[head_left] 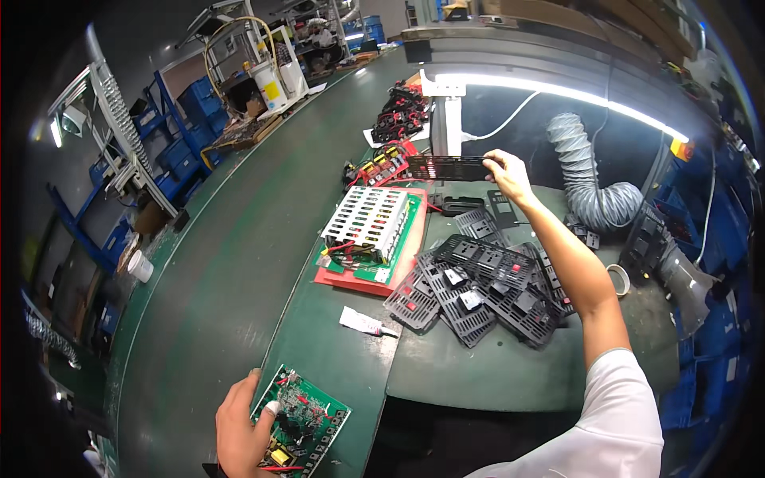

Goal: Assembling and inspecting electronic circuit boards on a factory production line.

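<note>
My right hand (511,174) is stretched far out and pinches the end of a black slotted panel (446,167), held up above the table. At the lower left, my left hand (241,430) grips the edge of a green circuit board (307,418), its thumb over the top face and its fingers along the left side. Yellow and black parts and red wires show on that board. Below my right forearm lies a loose pile of black slotted panels (486,279), some with white or red pieces on them. A white tube (366,322) with a dark tip lies between board and pile.
A perforated white metal cover (368,219) sits over green boards on a red sheet (351,280). Behind it are red-and-black wired parts (402,111). A grey flexible duct (578,163) hangs at the right, beside a tape roll (618,279). A conveyor belt (231,263) runs along the left.
</note>
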The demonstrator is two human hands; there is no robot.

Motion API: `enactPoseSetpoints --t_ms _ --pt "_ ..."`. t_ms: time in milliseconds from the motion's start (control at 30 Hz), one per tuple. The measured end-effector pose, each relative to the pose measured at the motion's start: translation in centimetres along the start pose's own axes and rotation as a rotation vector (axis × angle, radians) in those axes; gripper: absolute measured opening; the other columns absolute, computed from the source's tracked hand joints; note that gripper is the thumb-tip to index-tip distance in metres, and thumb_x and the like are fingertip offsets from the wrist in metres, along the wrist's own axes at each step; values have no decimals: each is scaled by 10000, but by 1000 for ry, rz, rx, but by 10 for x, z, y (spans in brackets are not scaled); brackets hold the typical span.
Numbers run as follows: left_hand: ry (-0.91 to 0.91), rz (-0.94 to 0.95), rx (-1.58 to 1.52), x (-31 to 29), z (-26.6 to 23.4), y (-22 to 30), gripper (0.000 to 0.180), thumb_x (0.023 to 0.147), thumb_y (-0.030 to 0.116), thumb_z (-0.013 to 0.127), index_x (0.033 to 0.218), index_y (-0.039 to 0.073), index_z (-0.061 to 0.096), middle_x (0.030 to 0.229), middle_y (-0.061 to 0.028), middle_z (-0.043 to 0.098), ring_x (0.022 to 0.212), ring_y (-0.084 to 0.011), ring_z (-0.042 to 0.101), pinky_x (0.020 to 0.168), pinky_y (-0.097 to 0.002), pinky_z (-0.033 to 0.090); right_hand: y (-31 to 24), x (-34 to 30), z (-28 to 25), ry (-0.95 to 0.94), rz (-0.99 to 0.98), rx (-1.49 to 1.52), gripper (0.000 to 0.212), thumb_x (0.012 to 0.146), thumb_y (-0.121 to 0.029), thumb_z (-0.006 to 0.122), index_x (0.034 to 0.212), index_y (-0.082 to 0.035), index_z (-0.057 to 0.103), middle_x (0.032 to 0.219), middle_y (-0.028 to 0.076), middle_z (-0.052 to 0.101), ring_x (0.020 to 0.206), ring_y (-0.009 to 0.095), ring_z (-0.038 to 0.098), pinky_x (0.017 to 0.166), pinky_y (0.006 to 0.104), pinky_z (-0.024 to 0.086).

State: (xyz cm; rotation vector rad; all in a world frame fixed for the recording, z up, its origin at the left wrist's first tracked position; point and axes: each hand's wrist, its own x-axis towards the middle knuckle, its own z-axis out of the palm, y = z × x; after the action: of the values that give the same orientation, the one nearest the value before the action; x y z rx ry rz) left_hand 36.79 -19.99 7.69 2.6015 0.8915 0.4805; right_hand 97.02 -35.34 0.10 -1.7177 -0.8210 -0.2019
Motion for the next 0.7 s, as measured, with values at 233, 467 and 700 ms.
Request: enactPoseSetpoints --t_ms 233,467,700 --pt "0 111 -29 -10 -6 14 517 719 -33 650 1227 -57 560 1140 -207 632 1063 -352 625 946 -374 469 -43 -66 -38 13 265 386 202 926 -172 631 1073 -33 635 808 23 633 564 92 612 509 206 473" --pt "-11 166 -32 -14 -7 23 505 753 21 650 1247 -34 558 1176 -209 617 1043 -393 612 885 -412 487 -57 -124 -47 57 403 654 215 925 -168 653 1099 -48 616 862 0 644 593 70 608 514 178 451" --pt "29 162 -65 -24 -14 34 524 711 -13 658 1225 -52 560 1127 -211 630 1024 -354 627 912 -381 477 -73 -151 -26 16 586 952 104 943 -151 622 991 -77 567 808 19 608 631 128 611 532 208 475"
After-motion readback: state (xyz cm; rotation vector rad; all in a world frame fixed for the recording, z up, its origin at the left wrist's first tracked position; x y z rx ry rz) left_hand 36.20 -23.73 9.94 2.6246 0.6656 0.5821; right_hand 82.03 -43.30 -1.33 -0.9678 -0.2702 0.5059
